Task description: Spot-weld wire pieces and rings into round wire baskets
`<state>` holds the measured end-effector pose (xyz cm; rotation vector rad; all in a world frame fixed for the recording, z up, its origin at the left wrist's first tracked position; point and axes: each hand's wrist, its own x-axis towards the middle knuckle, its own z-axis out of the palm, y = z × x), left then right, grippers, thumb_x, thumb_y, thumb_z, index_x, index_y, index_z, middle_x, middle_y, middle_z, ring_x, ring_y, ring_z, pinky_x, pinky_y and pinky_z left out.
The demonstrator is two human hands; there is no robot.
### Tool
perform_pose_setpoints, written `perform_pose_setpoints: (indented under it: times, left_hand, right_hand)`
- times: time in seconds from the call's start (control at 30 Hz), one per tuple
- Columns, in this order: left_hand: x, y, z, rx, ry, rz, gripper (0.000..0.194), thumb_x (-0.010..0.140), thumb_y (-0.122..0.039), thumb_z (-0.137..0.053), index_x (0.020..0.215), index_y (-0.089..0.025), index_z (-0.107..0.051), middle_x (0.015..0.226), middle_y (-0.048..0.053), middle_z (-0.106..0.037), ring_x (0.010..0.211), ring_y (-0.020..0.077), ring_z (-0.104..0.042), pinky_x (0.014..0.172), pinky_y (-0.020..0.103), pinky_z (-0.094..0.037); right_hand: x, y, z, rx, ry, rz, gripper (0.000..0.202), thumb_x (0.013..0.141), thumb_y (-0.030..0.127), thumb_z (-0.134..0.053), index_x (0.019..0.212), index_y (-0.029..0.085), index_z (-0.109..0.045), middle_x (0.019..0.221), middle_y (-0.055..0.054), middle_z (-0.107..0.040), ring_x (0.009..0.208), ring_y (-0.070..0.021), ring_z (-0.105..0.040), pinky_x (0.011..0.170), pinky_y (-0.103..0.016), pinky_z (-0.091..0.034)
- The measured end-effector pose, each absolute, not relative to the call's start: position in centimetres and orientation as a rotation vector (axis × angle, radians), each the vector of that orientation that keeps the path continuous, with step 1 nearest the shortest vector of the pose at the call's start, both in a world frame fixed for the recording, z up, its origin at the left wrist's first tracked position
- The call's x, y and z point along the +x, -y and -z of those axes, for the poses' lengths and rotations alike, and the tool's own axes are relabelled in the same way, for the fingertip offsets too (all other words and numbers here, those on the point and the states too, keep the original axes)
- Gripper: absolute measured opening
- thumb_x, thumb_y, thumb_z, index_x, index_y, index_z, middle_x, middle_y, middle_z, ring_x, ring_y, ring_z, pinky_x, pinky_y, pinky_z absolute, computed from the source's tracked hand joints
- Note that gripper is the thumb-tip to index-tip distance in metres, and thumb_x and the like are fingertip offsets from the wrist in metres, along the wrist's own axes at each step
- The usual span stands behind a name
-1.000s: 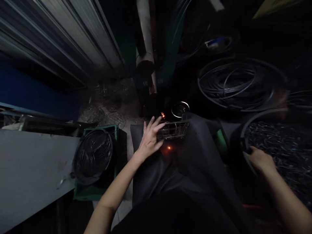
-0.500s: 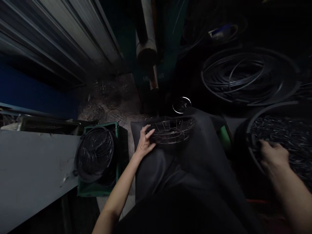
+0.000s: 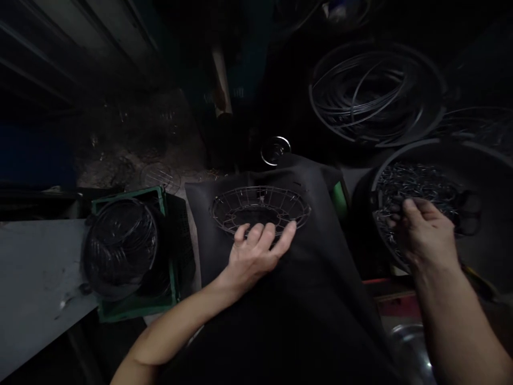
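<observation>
A round, shallow wire basket [image 3: 260, 205] rests on the dark cloth [image 3: 320, 240] over my lap, its inside facing up and away from me. My left hand [image 3: 256, 254] has its fingers hooked over the near rim, with the thumb along the right part. To the right, my right hand [image 3: 430, 230] is over a large dark tub [image 3: 484, 151], its fingers drawn together at a heap of small bent metal wire pieces [image 3: 417, 182]. Dark bits show by its fingertips, but what the fingers hold is too dim to make out.
Behind the tub stands another tub [image 3: 443, 91] with coiled wire. On the left, a green crate [image 3: 172, 267] carries a dark basin [image 3: 86, 256] of wire rings beside a grey panel [image 3: 36, 267]. A shiny ring [image 3: 276, 137] lies beyond my lap.
My left hand has gone from the basket's left side to its near rim, and the basket shows more of its inside. My right hand has shifted from the tub's edge over the metal pieces.
</observation>
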<state>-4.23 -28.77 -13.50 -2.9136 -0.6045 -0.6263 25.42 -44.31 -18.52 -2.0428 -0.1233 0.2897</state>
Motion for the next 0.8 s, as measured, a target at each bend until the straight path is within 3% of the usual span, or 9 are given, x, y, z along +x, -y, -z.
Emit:
perform_pose_setpoints:
  times: [0.1,0.37,0.6,0.7,0.8]
  left_hand:
    - [-3.5,30.0,13.6,-2.893,0.565,0.659,0.035,0.088,-0.023,-0.056,0.122,-0.029,-0.055,0.092,-0.001,-0.062,0.084,0.0120,-0.054,0.083,0.031,-0.034]
    - [-3.5,31.9,14.4,-3.111,0.434,0.574,0.034,0.089,-0.025,-0.053,0.123,-0.028,-0.055,0.097,-0.001,-0.064,0.087,0.0117,-0.055,0.075,0.028,-0.039]
    - [-2.0,31.8,12.5,-2.968,0.356,0.452,0.035,0.093,-0.027,-0.040,0.124,-0.032,-0.056,0.106,0.000,-0.062,0.089,0.0116,-0.056,0.075,0.026,-0.044]
    - [-0.8,31.8,10.5,-2.724,0.101,0.145,0.044,0.094,-0.028,-0.026,0.134,-0.034,-0.046,0.113,0.003,-0.060,0.093,0.0170,-0.058,0.076,0.034,-0.047]
    - [0.2,31.8,8.8,-2.269,-0.235,-0.037,0.054,0.092,-0.026,-0.019,0.144,-0.034,-0.029,0.120,0.006,-0.056,0.093,0.0228,-0.059,0.066,0.040,-0.048]
  right_hand:
    - [22.6,43.4,17.3,-2.015,0.146,-0.434,0.035,0.062,0.048,-0.071,0.080,0.020,-0.058,0.065,-0.002,-0.053,0.048,-0.0083,-0.045,0.044,-0.025,-0.038]
    - [19.3,43.3,20.2,-2.242,0.480,-0.647,0.036,0.074,0.052,-0.060,0.089,0.020,-0.064,0.070,-0.002,-0.060,0.055,-0.0123,-0.053,0.054,-0.027,-0.043]
    - [18.8,42.1,20.1,-2.245,0.324,-0.687,0.041,0.061,0.056,-0.068,0.079,0.020,-0.061,0.058,0.001,-0.051,0.050,-0.0124,-0.049,0.050,-0.027,-0.042]
    - [18.8,41.6,19.8,-2.268,0.283,-0.713,0.046,0.056,0.058,-0.069,0.079,0.019,-0.060,0.059,0.001,-0.052,0.050,-0.0118,-0.046,0.049,-0.026,-0.040]
    - [19.1,41.9,20.1,-2.295,0.291,-0.757,0.046,0.059,0.059,-0.069,0.081,0.019,-0.060,0.059,0.000,-0.053,0.052,-0.0120,-0.047,0.050,-0.026,-0.040]
